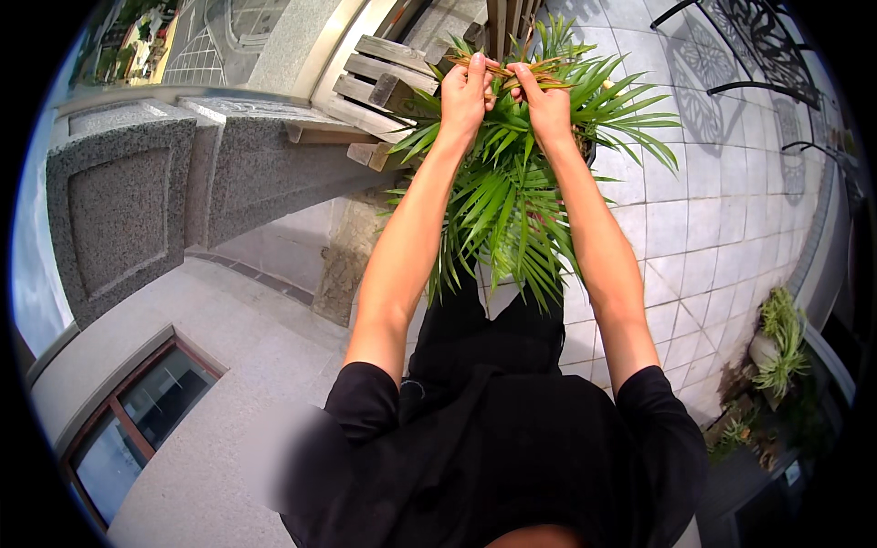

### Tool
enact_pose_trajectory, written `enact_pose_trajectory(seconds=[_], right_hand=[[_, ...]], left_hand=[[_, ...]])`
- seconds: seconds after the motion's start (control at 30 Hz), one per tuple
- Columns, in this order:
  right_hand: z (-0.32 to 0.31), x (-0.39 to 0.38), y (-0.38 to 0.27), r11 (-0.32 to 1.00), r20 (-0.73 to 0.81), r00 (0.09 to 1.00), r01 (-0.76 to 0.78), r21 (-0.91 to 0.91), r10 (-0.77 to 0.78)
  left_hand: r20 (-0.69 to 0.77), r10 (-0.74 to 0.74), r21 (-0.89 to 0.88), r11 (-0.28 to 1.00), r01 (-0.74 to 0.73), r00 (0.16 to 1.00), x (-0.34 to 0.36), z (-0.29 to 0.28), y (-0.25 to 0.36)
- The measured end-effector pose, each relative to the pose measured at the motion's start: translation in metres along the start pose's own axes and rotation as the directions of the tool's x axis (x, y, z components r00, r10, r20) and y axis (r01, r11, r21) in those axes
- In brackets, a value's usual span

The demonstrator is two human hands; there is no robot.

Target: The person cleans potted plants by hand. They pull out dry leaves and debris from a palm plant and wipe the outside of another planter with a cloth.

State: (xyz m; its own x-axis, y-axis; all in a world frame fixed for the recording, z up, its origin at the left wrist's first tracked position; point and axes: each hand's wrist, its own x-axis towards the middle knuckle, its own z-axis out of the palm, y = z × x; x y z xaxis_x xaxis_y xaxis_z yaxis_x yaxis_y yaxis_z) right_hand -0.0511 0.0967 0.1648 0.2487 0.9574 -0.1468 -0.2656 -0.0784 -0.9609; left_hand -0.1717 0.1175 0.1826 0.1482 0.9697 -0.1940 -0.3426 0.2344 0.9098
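Note:
Both of my hands are raised over a leafy green palm plant in front of me. My left hand is closed on a strand of dried, brown-yellow leaves, thumb on top. My right hand pinches the same dried leaves a short way to the right. Green fronds spread around and below both wrists, and the plant's container is mostly hidden behind the foliage.
A weathered wooden slatted structure stands left of the plant beside a granite parapet. Right are white floor tiles, black metal furniture and a potted spider plant. A red-framed window sits lower left.

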Motion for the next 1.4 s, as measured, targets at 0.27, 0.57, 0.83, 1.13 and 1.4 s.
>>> enact_pose_trajectory(seconds=[0.27,0.57,0.83,1.13,1.4], right_hand=[[-0.003,0.003,0.002,0.988,-0.008,0.997,-0.071,0.140,0.073],[-0.019,0.011,0.005,0.981,-0.019,0.994,-0.103,0.162,0.107],[-0.012,0.003,-0.008,0.988,0.205,0.971,-0.138,0.062,0.123],[-0.015,0.007,-0.005,0.994,0.309,0.945,-0.100,-0.044,0.109],[-0.012,0.011,-0.008,0.997,0.280,0.959,-0.024,-0.079,0.046]], left_hand=[[-0.079,-0.001,-0.053,0.999,-0.003,0.997,-0.014,-0.013,0.007],[0.027,0.094,-0.092,0.992,-0.091,0.995,-0.015,-0.026,0.053],[0.039,-0.211,-0.109,0.971,0.214,0.977,-0.002,-0.015,0.048],[0.215,-0.221,0.110,0.973,0.202,0.951,0.014,-0.020,0.037],[0.184,-0.118,0.294,0.954,0.060,0.976,0.019,-0.029,0.038]])
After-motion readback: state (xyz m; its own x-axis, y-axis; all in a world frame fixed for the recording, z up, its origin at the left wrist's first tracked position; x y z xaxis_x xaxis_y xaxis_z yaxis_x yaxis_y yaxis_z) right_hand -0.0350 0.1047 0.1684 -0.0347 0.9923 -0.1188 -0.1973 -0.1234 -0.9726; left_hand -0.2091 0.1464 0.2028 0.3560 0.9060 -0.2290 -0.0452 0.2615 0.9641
